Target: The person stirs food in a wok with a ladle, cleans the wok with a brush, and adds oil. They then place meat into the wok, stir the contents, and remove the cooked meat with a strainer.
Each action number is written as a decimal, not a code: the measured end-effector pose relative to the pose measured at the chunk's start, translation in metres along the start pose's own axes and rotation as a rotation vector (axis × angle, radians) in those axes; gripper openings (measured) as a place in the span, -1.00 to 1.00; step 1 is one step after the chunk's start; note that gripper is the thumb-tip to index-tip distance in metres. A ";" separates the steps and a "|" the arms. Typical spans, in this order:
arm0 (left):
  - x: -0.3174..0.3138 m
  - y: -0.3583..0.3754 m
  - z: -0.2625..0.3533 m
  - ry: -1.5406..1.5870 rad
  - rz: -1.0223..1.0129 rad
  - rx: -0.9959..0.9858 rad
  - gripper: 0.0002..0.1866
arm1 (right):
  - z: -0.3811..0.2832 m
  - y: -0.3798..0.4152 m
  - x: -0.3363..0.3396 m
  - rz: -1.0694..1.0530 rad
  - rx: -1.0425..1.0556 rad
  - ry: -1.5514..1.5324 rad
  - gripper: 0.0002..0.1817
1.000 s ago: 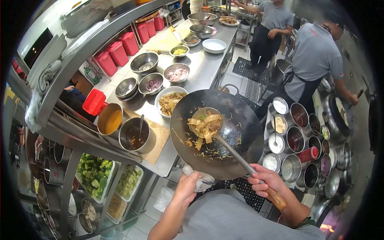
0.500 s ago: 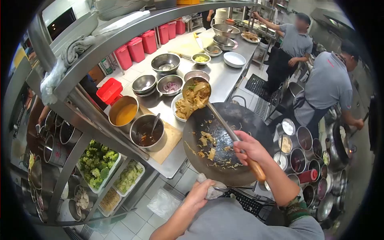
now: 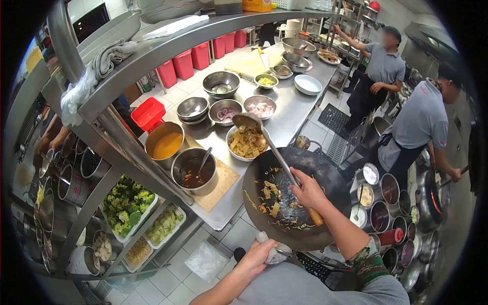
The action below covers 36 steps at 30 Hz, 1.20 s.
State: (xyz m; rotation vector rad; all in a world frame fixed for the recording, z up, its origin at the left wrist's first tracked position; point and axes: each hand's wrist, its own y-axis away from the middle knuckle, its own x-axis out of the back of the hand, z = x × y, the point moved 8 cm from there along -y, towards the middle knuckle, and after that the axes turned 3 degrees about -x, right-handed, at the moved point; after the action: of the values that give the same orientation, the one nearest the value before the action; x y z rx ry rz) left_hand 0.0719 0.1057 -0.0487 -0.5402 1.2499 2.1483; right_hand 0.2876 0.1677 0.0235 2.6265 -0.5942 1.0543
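Both hands are clamped: left hand [image 3: 260, 255] on the wok [image 3: 300, 198] handle's cloth, right hand [image 3: 308, 189] on the ladle [image 3: 274, 147], tipped over the noodle bowl [image 3: 247, 143] at eleven o'clock.

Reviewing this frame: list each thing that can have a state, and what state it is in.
Wok: tilted, a few noodle scraps left inside.
Ladle: tipped over the white bowl, emptied.
White bowl: full of noodles.
Left hand: grip shut on the wok handle through a cloth.
Right hand: grip shut on the ladle.
Orange sauce pot: filled.
Dark sauce pot: partly filled, spoon standing in it.
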 end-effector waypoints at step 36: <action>-0.018 -0.019 0.065 -0.271 0.059 -0.337 -0.77 | 0.025 0.219 -0.004 -0.269 -0.516 -1.848 -0.53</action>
State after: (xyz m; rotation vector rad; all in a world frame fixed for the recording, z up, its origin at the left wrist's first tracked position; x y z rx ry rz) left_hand 0.0950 0.1652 -0.0190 -0.3331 0.7727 2.4034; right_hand 0.1996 -0.0346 0.0198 2.2720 -0.5452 -1.6170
